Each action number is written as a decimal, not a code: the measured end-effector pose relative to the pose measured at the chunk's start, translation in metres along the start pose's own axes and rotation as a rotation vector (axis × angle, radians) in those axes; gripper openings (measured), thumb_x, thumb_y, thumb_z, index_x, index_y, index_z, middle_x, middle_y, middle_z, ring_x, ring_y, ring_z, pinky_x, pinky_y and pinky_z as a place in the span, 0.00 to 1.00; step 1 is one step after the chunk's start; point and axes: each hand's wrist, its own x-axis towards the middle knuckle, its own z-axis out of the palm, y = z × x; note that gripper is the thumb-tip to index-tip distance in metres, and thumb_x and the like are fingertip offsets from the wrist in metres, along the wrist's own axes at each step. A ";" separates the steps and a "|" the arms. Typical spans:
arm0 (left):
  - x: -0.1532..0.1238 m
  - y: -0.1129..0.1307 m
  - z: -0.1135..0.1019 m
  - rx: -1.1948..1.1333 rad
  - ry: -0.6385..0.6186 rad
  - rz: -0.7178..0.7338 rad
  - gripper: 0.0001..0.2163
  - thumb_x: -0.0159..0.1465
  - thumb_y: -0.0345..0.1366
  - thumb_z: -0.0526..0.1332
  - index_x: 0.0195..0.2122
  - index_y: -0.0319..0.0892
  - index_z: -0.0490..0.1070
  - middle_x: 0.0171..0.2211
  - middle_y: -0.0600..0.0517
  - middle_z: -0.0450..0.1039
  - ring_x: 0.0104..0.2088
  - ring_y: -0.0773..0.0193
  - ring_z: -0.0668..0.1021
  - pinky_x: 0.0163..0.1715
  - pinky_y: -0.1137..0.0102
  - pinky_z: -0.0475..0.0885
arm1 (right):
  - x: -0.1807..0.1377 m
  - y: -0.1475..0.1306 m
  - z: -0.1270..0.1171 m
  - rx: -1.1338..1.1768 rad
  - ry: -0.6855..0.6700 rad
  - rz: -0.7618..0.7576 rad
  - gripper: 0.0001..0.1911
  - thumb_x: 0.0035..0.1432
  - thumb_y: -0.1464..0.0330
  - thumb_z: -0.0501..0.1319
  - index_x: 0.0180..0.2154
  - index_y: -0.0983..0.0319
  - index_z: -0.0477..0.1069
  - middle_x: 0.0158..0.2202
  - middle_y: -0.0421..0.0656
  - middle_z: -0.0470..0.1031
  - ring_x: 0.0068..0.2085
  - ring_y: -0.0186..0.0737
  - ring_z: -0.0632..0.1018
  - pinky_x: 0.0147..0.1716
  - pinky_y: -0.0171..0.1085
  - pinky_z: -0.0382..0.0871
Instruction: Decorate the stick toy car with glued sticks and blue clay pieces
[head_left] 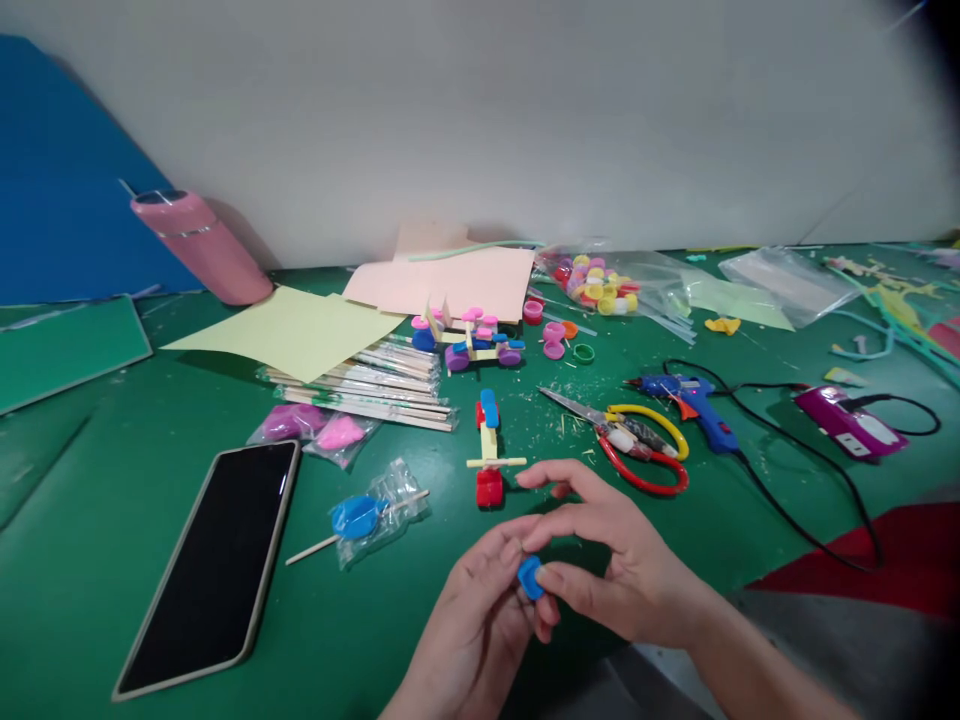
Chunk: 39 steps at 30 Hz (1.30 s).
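Observation:
A small lump of blue modelling clay [531,578] is pinched between the fingertips of both hands, near the table's front edge. My left hand [484,600] supports it from the left with curled fingers. From the other side, the thumb and fingers of my right hand [619,555] press on it. Just beyond the hands lies a little model car [489,445] of wooden sticks with red wheels and a blue piece on top. To its left, a stick [311,550] rests across an opened plastic packet holding more blue clay [358,517].
Scissors [637,440], a blue glue gun [686,395] and its cable lie right. A phone [214,570] lies left. Behind are bundled sticks [367,385], another model car [480,350], bottle caps [553,345], coloured paper [292,325] and a pink tumbler [206,245].

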 end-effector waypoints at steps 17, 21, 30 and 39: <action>0.002 -0.008 -0.008 0.008 -0.062 0.032 0.12 0.60 0.37 0.55 0.24 0.37 0.72 0.16 0.51 0.68 0.19 0.69 0.68 0.21 0.74 0.62 | 0.001 -0.007 0.006 -0.259 0.028 -0.048 0.04 0.54 0.71 0.59 0.29 0.58 0.73 0.50 0.41 0.64 0.51 0.39 0.66 0.50 0.38 0.59; 0.000 -0.010 -0.009 -0.006 -0.063 0.034 0.11 0.59 0.36 0.56 0.22 0.38 0.70 0.17 0.51 0.69 0.21 0.68 0.68 0.23 0.73 0.62 | 0.002 -0.009 0.004 -0.271 0.000 -0.034 0.04 0.54 0.70 0.59 0.30 0.58 0.73 0.51 0.42 0.64 0.52 0.40 0.66 0.50 0.38 0.60; 0.000 -0.014 -0.012 -0.007 -0.095 0.056 0.11 0.58 0.37 0.57 0.22 0.38 0.69 0.18 0.52 0.68 0.22 0.67 0.67 0.24 0.72 0.60 | 0.005 -0.014 0.001 -0.264 -0.045 -0.023 0.05 0.54 0.70 0.59 0.29 0.59 0.73 0.52 0.41 0.63 0.53 0.39 0.65 0.51 0.37 0.60; -0.001 -0.007 -0.005 -0.032 -0.101 0.071 0.12 0.61 0.36 0.52 0.27 0.40 0.73 0.18 0.52 0.68 0.22 0.67 0.66 0.26 0.71 0.61 | 0.004 -0.010 0.003 -0.159 0.000 -0.001 0.13 0.60 0.69 0.53 0.45 0.58 0.70 0.53 0.43 0.63 0.53 0.39 0.66 0.50 0.37 0.63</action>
